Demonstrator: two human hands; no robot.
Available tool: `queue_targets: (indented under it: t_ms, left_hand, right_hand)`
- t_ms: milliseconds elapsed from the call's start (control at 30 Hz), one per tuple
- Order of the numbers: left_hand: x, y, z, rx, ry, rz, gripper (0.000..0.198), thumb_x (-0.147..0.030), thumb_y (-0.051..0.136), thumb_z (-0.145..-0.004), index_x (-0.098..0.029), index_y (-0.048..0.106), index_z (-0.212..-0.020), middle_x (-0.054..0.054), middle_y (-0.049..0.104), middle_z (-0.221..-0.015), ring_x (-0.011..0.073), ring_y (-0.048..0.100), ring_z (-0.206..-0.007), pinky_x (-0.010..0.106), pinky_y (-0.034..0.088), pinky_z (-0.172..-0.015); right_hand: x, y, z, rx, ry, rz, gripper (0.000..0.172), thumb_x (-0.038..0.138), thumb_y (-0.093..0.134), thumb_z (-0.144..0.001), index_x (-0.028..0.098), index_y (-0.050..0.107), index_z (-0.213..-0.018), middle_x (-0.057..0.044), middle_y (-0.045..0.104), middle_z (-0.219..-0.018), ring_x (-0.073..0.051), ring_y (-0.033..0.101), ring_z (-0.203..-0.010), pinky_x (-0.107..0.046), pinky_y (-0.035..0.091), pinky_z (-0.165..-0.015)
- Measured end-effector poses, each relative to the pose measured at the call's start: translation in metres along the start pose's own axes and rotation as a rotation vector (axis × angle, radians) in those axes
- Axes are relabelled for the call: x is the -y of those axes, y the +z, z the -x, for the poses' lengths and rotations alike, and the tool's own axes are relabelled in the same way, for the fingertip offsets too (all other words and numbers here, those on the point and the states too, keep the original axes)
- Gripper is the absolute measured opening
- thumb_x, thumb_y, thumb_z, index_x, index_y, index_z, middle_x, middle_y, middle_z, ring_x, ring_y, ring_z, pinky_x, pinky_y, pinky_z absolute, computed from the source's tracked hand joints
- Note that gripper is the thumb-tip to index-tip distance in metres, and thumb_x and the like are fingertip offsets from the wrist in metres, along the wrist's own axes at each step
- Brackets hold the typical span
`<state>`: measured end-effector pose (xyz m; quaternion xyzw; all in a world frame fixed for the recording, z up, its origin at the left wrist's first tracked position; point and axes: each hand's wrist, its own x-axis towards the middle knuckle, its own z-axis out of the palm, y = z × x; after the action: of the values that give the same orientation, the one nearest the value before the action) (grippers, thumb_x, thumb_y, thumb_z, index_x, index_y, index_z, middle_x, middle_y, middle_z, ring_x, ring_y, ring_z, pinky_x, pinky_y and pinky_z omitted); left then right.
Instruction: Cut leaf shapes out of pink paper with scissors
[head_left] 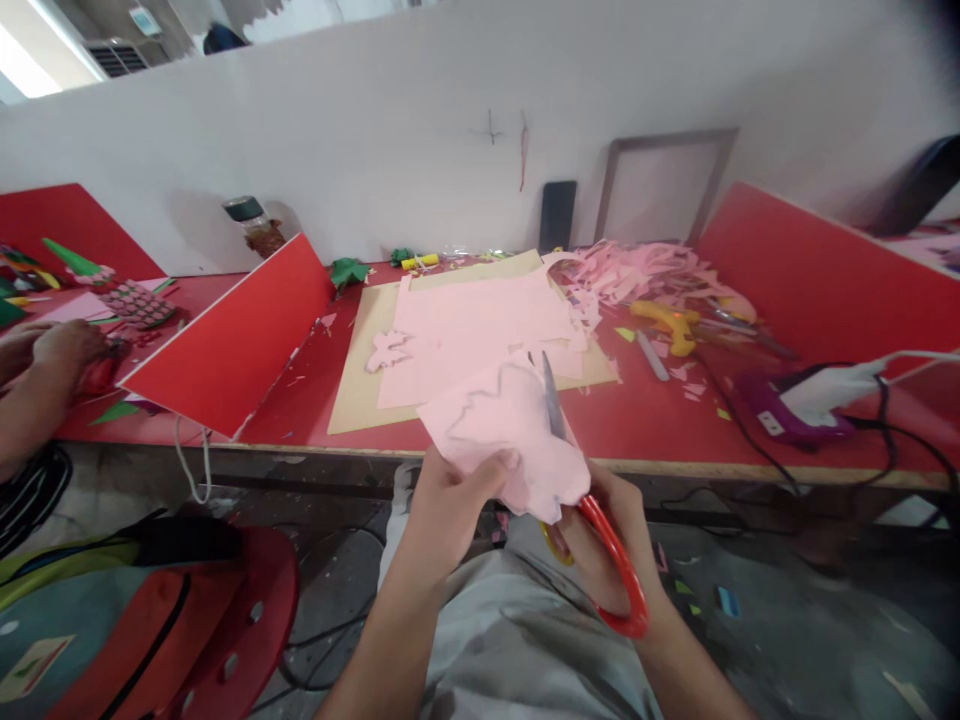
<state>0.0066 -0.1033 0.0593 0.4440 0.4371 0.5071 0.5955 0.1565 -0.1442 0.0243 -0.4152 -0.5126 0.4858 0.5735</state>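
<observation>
My left hand (466, 505) pinches a piece of pink paper (510, 420) between thumb and fingers, over my lap at the table's front edge. A wavy outline is drawn in dark line on that paper, and its lower right edge is cut in curves. My right hand (607, 530) is wrapped round the scissors (626, 590), which have red and yellow handles. Their blades lie at the paper's right side, tips pointing away from me; part of one blade is hidden by the paper. Beyond lie a larger pink sheet (480, 320) and a small cut pink shape (390, 350).
Tan board (352, 390) lies under the pink sheets. Pink paper strips (637, 270) are heaped behind a yellow glue gun (667, 322). At right sits a purple power strip (787, 405) with cables. Red dividers (232, 340) flank the space. Another person's hand (67, 350) works at far left.
</observation>
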Motion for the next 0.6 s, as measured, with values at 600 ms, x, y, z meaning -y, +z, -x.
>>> queue_targets:
  t_ms: [600]
  left_hand:
    - [0.001,-0.006,-0.002,-0.088,-0.041,0.008,0.027,-0.031,0.082,-0.073,-0.015,0.077,-0.094,0.006,0.076,-0.085,0.018,0.069,-0.079,0.026,0.055,-0.071]
  right_hand:
    - [0.005,-0.013,-0.004,-0.085,-0.053,0.303,0.025,0.033,0.072,-0.081,0.02,0.058,-0.066,0.006,0.042,-0.048,-0.009,0.037,-0.042,-0.022,0.029,-0.041]
